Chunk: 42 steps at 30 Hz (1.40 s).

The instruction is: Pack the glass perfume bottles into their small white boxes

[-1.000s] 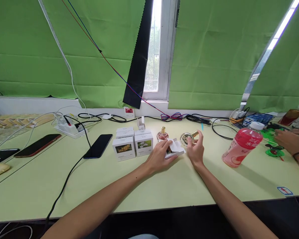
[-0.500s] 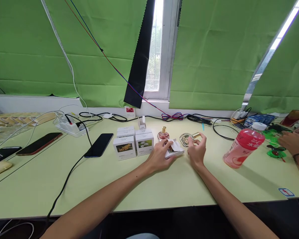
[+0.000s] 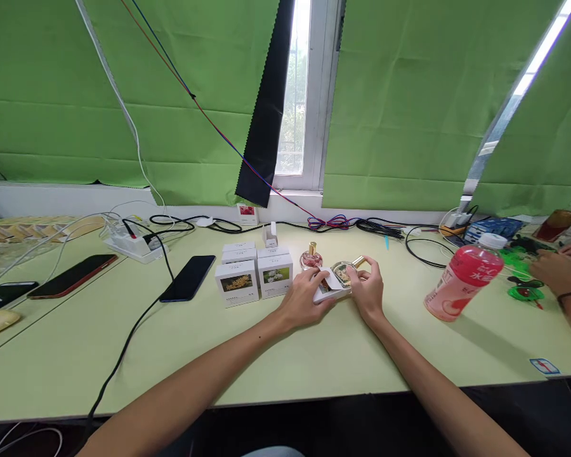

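Note:
My left hand (image 3: 302, 298) grips a small white box (image 3: 330, 285) lying on its side, its open end facing right. In my right hand (image 3: 367, 289) is a clear glass bottle (image 3: 343, 273) with a gold neck, held tilted at the box's open end. A round pink bottle (image 3: 311, 257) with a gold top stands just behind my left hand. To the left, several white boxes with flower pictures (image 3: 238, 284) stand grouped, and a small open white box (image 3: 269, 235) is behind them.
A pink drink bottle (image 3: 464, 279) stands to the right. Phones (image 3: 188, 278) and a power strip (image 3: 136, 244) lie left. Cables (image 3: 378, 227) run along the back. Another person's hand (image 3: 559, 273) is at the far right, near green items (image 3: 526, 291).
My right hand has moved left with the glass bottle, bringing it up against the open end of the box. My left hand has stayed on the box.

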### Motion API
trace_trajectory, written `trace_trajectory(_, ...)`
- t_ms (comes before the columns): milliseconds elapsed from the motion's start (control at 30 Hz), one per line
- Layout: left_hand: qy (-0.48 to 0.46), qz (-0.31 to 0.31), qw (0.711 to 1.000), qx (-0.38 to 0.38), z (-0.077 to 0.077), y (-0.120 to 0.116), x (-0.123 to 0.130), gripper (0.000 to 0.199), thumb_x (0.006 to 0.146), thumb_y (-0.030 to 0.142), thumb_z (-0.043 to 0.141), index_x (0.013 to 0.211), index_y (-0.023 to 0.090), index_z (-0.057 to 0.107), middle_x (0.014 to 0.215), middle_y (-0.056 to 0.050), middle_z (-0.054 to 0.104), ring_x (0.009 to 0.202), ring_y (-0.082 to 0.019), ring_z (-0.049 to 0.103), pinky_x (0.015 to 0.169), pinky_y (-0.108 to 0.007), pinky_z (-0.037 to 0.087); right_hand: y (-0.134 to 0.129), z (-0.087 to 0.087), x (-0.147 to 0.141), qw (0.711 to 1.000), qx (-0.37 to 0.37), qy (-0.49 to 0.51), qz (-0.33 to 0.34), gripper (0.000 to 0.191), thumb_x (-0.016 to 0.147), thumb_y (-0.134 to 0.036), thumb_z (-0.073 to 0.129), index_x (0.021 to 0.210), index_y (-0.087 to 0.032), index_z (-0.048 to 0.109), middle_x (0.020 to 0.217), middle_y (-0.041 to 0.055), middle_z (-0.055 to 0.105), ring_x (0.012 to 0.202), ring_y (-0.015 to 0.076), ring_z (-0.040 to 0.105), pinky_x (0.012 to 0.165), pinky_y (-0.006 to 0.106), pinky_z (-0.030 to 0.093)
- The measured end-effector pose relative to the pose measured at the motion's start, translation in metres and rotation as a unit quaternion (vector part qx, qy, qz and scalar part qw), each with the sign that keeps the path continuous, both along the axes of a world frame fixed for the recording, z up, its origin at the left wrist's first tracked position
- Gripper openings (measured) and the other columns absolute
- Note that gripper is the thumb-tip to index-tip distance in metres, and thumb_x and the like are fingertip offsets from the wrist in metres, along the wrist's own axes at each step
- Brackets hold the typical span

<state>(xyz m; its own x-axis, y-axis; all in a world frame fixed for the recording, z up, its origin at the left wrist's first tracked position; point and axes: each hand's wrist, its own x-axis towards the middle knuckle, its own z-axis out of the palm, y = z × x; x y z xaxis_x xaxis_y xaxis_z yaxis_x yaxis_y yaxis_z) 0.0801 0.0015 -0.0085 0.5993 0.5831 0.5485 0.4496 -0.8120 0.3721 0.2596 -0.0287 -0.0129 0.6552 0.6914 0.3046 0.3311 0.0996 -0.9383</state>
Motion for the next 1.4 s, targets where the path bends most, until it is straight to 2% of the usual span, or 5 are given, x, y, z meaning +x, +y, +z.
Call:
trace_trajectory(300, 0.038, 0.006, 0.999, -0.004, 0.001, 0.000, 0.001, 0.054, 0.084, 0.043, 0.070, 0.130, 0.023, 0.052, 0.124, -0.013, 0.059, 0.116, -0.033, 0.057, 0.095, -0.048, 0.050, 0.004, -0.005, 0.001, 0.998, 0.002, 0.044, 0.043, 0.056, 0.075, -0.049, 0.070, 0.118, -0.018, 0.054, 0.060, -0.0010, 0.067, 0.057, 0.0237, 0.066, 0.057, 0.031, 0.047)
trace_trajectory(633, 0.058, 0.014, 0.998, 0.002, 0.003, -0.001, 0.002, 0.045, 0.092, 0.046, 0.061, 0.130, 0.023, 0.052, 0.119, -0.012, 0.061, 0.110, -0.031, 0.058, 0.092, -0.046, 0.049, 0.011, -0.016, 0.007, 0.999, -0.021, 0.034, 0.024, 0.050, 0.076, -0.055, 0.066, 0.109, -0.019, 0.056, 0.054, -0.0032, 0.061, 0.045, 0.0213, 0.058, 0.049, 0.032, 0.044)
trace_trajectory(1067, 0.060, 0.026, 0.998, 0.015, 0.001, -0.001, 0.003, 0.040, 0.094, 0.049, 0.056, 0.125, 0.023, 0.056, 0.115, -0.011, 0.060, 0.108, -0.030, 0.059, 0.091, -0.046, 0.050, 0.010, -0.013, 0.008, 0.994, -0.078, 0.060, 0.048, 0.044, 0.077, -0.051, 0.064, 0.108, -0.022, 0.050, 0.051, -0.0051, 0.062, 0.037, 0.0201, 0.052, 0.041, 0.030, 0.038)
trace_trajectory(1233, 0.059, 0.023, 0.998, 0.013, 0.002, -0.001, 0.002, 0.040, 0.093, 0.048, 0.057, 0.125, 0.023, 0.056, 0.115, -0.012, 0.060, 0.106, -0.030, 0.059, 0.089, -0.046, 0.051, 0.012, -0.016, 0.011, 0.995, -0.076, 0.049, 0.048, 0.039, 0.075, -0.050, 0.065, 0.100, -0.023, 0.050, 0.054, -0.0033, 0.064, 0.037, 0.0204, 0.052, 0.043, 0.031, 0.039)
trace_trajectory(1400, 0.062, 0.026, 0.998, 0.012, 0.002, -0.001, 0.002, 0.041, 0.094, 0.048, 0.056, 0.126, 0.023, 0.055, 0.115, -0.011, 0.060, 0.108, -0.031, 0.059, 0.091, -0.046, 0.050, 0.014, -0.018, 0.013, 0.995, -0.090, 0.023, 0.031, 0.033, 0.075, -0.050, 0.064, 0.091, -0.024, 0.051, 0.063, 0.0018, 0.070, 0.047, 0.0221, 0.059, 0.051, 0.033, 0.043)
